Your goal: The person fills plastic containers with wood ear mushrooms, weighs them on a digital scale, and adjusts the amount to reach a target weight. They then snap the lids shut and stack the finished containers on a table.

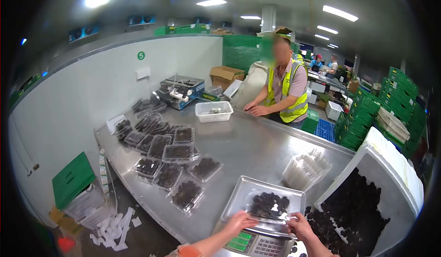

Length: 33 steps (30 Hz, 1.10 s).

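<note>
Here at the near side of the bench (248,147), both bare hands are on a clear plastic box (274,220) that sits in the shiny metal pan (233,204) of a digital scale (260,244), its green digits lit just below. The right hand (301,227) has its grip closed on the box's near right edge, thumb and fingers pinched in; the left hand (243,220) sets its fingertips to the near left edge, though glare on the plastic means I can't tell whether that grip is closed. Inside the box, a heap of dark, lumpy pieces (264,203)! Look right, and a white foam bin (398,163) lies tipped toward the pan, a dark mass (356,202) of similar pieces spilling from its mouth. Just beyond the pan stands a stack of clear, ribbed trays (307,170). Over on the left it's crowded: filled clear boxes (179,152) lie in overlapping rows, the nearest ones well apart from the scale. At the far side there's a white basket (214,115), and right of it a co-worker in a yellow vest (297,94), both hands (258,109) at the bench's far edge.
</note>
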Each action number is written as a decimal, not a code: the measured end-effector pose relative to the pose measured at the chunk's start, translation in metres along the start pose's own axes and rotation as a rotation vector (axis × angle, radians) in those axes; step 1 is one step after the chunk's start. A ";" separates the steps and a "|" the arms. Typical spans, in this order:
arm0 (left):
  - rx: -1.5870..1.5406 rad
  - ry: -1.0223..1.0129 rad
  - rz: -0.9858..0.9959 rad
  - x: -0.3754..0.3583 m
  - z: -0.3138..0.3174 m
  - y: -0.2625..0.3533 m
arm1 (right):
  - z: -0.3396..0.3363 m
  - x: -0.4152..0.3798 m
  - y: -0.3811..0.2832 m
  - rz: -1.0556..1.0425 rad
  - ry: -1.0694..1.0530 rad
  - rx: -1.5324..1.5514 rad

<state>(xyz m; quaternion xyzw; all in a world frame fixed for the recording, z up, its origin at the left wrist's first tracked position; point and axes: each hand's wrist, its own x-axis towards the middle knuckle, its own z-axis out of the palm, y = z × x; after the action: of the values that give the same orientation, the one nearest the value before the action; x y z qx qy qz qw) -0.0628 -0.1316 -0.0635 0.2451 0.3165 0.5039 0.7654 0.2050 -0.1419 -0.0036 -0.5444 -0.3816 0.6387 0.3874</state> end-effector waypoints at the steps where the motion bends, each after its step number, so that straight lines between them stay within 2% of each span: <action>1: -0.043 -0.015 0.118 -0.007 0.000 0.018 | 0.016 0.001 -0.016 -0.019 -0.074 -0.024; 4: 0.084 0.097 0.397 -0.001 -0.025 0.083 | 0.043 0.022 -0.054 -0.187 -0.173 -0.279; 6: -0.018 0.101 0.573 0.013 -0.059 0.135 | 0.036 0.066 -0.057 -0.352 -0.067 -0.565; 8: -0.034 0.299 0.716 0.016 -0.072 0.177 | 0.027 0.102 -0.070 -0.637 0.149 -0.821; 9: 0.006 0.410 0.721 0.016 -0.077 0.185 | 0.021 0.116 -0.083 -0.610 0.212 -0.901; 10: 0.048 0.523 0.735 0.014 -0.081 0.188 | 0.014 0.135 -0.087 -0.740 0.363 -1.032; 12: 0.131 0.414 0.615 -0.001 -0.084 0.178 | -0.005 0.175 -0.089 -0.987 0.661 -1.284; 13: 0.146 0.363 0.554 -0.003 -0.097 0.164 | -0.013 0.189 -0.089 -0.947 0.780 -1.374; 16: 0.225 0.304 0.388 -0.024 -0.132 0.123 | -0.050 0.223 -0.086 -0.217 0.544 -1.494; 17: 0.259 0.297 0.330 -0.032 -0.139 0.116 | -0.059 0.234 -0.081 -0.262 0.487 -1.496; 19: 0.239 0.432 0.392 -0.051 -0.122 0.107 | -0.071 0.241 -0.077 -0.337 0.372 -1.510; 20: 0.224 0.501 0.417 -0.062 -0.111 0.102 | -0.076 0.237 -0.078 -0.352 0.375 -1.485; 22: 0.256 0.514 0.414 -0.073 -0.096 0.098 | -0.074 0.210 -0.103 -0.381 0.383 -1.434; 25: 0.346 0.552 0.416 -0.078 -0.084 0.089 | -0.081 0.191 -0.120 -0.483 0.587 -1.505; 28: 0.379 0.526 0.389 -0.076 -0.068 0.076 | -0.078 0.181 -0.120 -0.607 0.688 -1.191; 31: 0.436 0.397 0.339 -0.080 -0.038 0.066 | -0.050 0.150 -0.120 -1.116 0.637 -1.127; 32: 0.454 0.340 0.325 -0.084 -0.027 0.060 | -0.035 0.130 -0.114 -1.161 0.484 -1.213; 33: 0.512 0.290 0.201 -0.090 -0.019 0.051 | -0.020 0.108 -0.105 -1.204 0.329 -1.293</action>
<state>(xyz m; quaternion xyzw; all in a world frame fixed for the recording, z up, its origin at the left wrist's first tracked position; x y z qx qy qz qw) -0.1346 -0.1949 -0.0199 0.3854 0.5134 0.5107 0.5719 0.2217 0.0010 0.0464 -0.4485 -0.8271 -0.0981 0.3241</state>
